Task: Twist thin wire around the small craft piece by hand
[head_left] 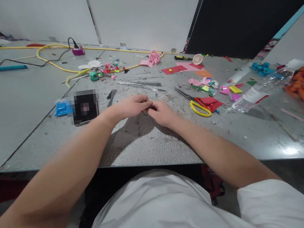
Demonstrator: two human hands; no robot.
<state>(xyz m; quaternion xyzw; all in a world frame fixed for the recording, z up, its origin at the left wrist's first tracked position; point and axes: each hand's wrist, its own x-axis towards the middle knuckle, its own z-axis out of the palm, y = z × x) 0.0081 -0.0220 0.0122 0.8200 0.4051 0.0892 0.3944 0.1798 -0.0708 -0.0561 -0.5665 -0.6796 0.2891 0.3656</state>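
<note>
Both hands meet at the middle of the grey table [144,144], fingertips pinched together. The left hand [131,107] and right hand [163,113] are both closed in a fine pinch on something tiny between them, which looks like a thin silvery wire [146,114] curling just under the knuckles, though it's too small to say for sure. It sits right where the two hands touch, hovering barely above the tabletop.

If this is a twist or bend, I'd say keep the pinch points close together like they are now, so the wire doesn't kink somewhere random. Forearms resting on the table edge would help steady things.

Working outward: a bundle of long thin metal wires [140,84] lies just beyond the hands, so spare stock is within easy reach. The yellow-handled scissors [199,108] sit near the right hand next to a red folded paper piece [211,103]. Further right there's a clear plastic bottle lying on its side [257,91] and some orange paper strips [302,90]. To the left, a dark phone [84,107] and a blue packet [61,108].
</note>
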